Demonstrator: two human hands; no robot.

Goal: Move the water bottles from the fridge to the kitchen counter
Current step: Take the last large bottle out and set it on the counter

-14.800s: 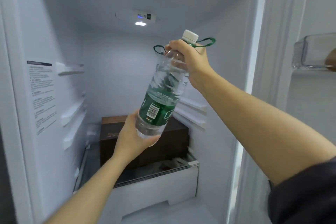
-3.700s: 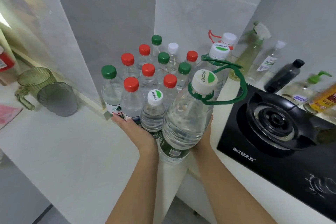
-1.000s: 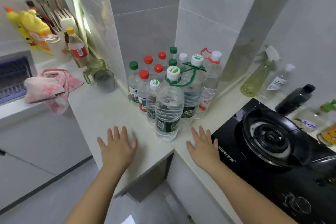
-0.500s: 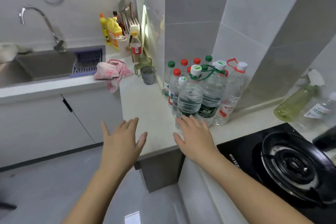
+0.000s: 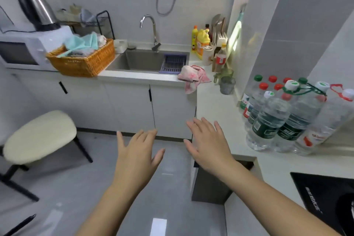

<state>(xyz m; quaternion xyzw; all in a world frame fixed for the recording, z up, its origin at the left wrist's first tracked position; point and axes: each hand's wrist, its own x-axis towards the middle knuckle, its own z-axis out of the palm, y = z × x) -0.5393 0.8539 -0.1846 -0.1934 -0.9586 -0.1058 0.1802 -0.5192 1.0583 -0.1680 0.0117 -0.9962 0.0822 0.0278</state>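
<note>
Here, a stool [image 5: 39,136] stands at the far left, then a wicker basket [image 5: 82,61] beside the sink [image 5: 141,61]. My left hand [image 5: 137,152] is over the floor, fingers spread, holding nothing. My right hand [image 5: 207,144] is empty too, near the counter [image 5: 214,105] edge. The water bottles [image 5: 283,119] stand together on the counter, by the wall.
</note>
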